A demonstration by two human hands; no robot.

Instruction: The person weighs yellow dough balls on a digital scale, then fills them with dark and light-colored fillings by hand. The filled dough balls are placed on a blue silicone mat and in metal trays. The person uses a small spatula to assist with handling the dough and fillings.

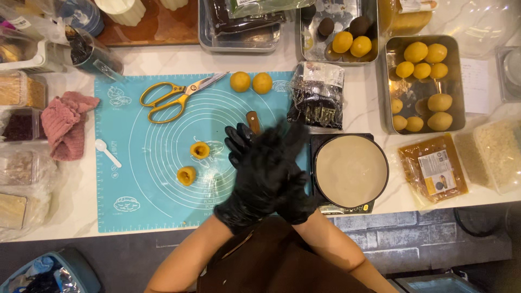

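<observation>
While both gloved hands meet at the centre of the frame, the layout reads as follows.

Left hand (260, 173): black glove, laid across the other hand, palm against palm, fingers straight and pressed together, pointing to the upper right; whether anything lies between the palms cannot be told.
Right hand (290, 192): black glove, mostly covered by the left hand; its fingers (236, 140) show at the upper left of the pair, slightly fanned.
Knife handle (253, 122): brown, just above the hands at mid-frame (blade hidden beneath them).
Cupped dough pieces (193, 163): two small yellow cups, lower centre-left of the mat, just left of the hands, apart from them.
Mat (135, 206): turquoise with printed circles, flat on the counter (76, 222).
Scissors (176, 95): yellow handles, upper part of the mat.
Yellow balls (251, 82): two, touching, at the mat's top edge.
Round pan (350, 171): pale disc on a black base, just right of the hands.
Metal tray (458, 81): right of frame, holding more yellow balls.
White spoon (107, 153): left edge of the mat.
Pink cloth (65, 127): left of the mat.
</observation>
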